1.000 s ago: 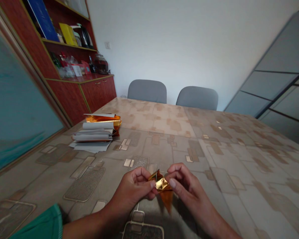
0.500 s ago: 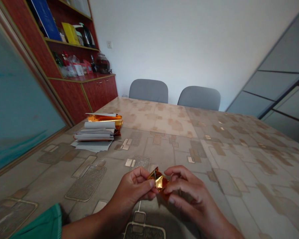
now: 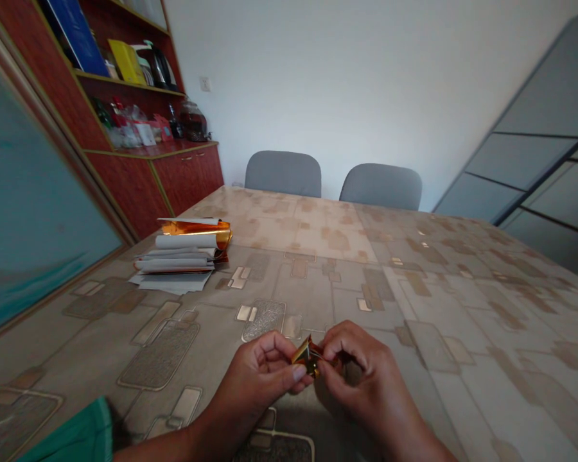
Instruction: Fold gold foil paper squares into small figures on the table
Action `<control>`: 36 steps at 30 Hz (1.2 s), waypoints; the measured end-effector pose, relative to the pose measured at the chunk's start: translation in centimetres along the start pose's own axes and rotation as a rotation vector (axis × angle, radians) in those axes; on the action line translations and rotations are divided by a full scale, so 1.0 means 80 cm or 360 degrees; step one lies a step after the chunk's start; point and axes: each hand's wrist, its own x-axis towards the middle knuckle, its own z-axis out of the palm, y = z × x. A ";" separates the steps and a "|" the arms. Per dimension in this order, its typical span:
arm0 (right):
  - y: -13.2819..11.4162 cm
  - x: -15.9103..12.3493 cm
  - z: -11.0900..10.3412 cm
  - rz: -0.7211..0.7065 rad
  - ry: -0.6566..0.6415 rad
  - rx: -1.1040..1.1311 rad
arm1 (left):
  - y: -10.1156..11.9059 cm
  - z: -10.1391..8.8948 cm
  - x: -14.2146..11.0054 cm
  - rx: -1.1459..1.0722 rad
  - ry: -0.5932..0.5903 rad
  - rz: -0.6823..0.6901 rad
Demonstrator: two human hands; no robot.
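A small folded piece of shiny gold foil paper [image 3: 308, 357] is held between both hands, just above the near part of the table. My left hand [image 3: 262, 372] pinches its left side between thumb and fingers. On the opposite side, the thumb and index finger of my right hand [image 3: 361, 372] close on the foil's right edge. Fingers cover part of the piece, so its full shape is hidden. Farther off to the left lies a stack of grey-white and gold foil paper sheets [image 3: 178, 260], loosely folded over.
The table [image 3: 443, 276] has a patterned cover. Two grey chairs [image 3: 283, 173] stand at its far side against the wall. A red-brown cabinet [image 3: 187, 179] with bottles, a jar and a kettle is at the far left, beside a blue-green panel [image 3: 38, 192].
My right hand's fingers, earlier spread around the foil's right side, have drawn in to a pinch on it. The gold piece has turned and moved slightly right. The view has shifted a little.
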 end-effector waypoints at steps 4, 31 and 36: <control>0.002 0.000 0.001 -0.0110 -0.0010 -0.0078 | -0.003 0.001 -0.002 0.0010 0.0010 0.0012; -0.001 -0.001 0.007 0.0007 -0.0026 -0.0051 | 0.005 0.004 -0.009 0.0077 -0.0028 0.0010; 0.001 -0.002 0.009 -0.0004 -0.0011 -0.0039 | 0.003 0.004 -0.005 0.0031 -0.0061 -0.0047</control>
